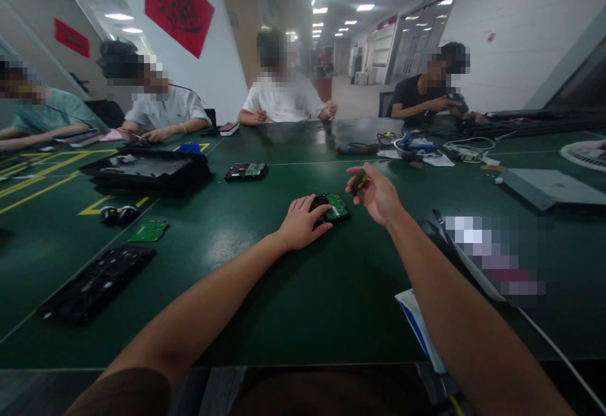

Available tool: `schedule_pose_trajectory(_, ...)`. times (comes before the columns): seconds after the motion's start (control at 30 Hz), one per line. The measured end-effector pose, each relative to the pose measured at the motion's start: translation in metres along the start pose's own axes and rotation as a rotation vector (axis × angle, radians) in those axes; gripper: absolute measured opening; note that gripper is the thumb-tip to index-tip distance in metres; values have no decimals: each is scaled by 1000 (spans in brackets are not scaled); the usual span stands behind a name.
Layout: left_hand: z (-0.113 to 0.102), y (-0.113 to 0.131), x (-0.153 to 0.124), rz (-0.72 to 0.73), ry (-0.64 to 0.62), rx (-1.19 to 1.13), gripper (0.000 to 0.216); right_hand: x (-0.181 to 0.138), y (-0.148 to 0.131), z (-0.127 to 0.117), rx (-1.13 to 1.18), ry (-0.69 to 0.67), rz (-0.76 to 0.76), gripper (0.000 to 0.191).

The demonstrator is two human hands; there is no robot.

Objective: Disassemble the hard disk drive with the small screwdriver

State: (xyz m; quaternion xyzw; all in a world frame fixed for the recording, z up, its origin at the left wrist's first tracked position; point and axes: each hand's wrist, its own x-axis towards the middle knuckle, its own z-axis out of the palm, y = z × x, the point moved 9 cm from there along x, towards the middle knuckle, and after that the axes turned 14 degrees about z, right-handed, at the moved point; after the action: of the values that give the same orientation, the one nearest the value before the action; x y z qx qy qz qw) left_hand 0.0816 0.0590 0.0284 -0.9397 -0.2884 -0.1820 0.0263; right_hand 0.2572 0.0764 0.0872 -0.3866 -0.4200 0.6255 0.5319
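Note:
My left hand [307, 223] rests over a hard drive [337, 208] on the green table, holding it against the surface. Its index finger lies across the drive, and the thumb is at the near side. The green circuit board on the drive faces up at the right, while the left part is under my hand. Just right of the drive and raised above the table, my right hand [376, 195] is closed around a screwdriver [360, 182] with a dark and yellow handle. I cannot make out its shaft.
A second hard drive [246, 171] lies farther back. On the left are a loose green circuit board [149, 231], a black plastic part [97, 282] and a black tray [146, 170]. Cables [416, 143] and a grey metal case [556, 189] are on the right. Several people sit opposite.

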Motion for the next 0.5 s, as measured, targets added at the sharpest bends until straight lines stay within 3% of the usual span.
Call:
schedule_pose_trajectory(0.17,1,0,0,6,4,0,59,0,-3,-3,-65,36,-48,37)
schedule_pose_trajectory(0.5,-1,1,0,7,10,2,58,0,2,2,-28,-8,41,52)
